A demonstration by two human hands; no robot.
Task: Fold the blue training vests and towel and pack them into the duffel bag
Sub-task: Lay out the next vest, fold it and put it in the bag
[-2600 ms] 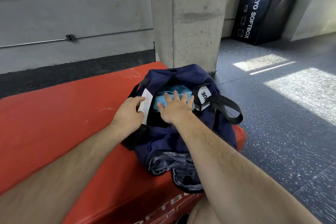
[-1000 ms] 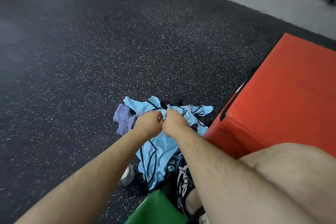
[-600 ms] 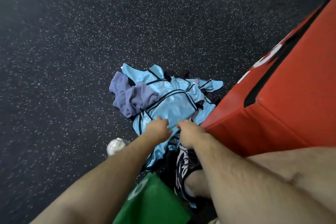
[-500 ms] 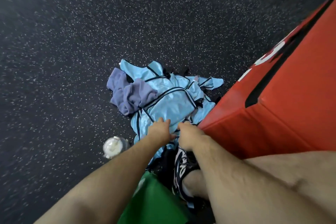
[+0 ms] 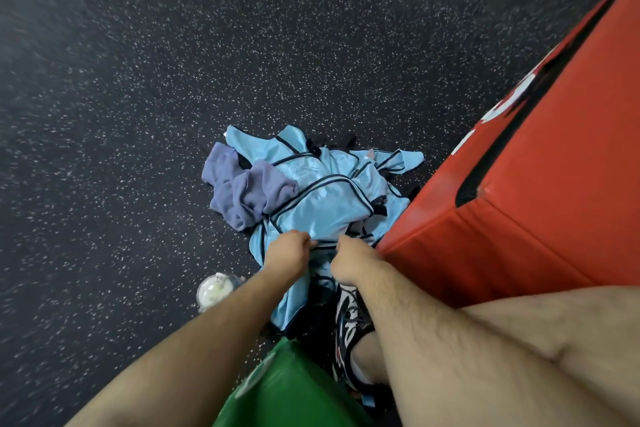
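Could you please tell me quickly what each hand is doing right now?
Left hand: closed, gripping the near edge of the blue vest.
Right hand: closed, gripping the same vest beside it.

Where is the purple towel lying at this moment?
In the head view, the towel lies crumpled on the floor at the left edge of the vests, beyond the left hand and away from the red box on the right.

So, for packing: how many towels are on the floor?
1: a crumpled purple cloth towel lying on the left of the shiny light-blue vest pile; others may be hidden underneath.
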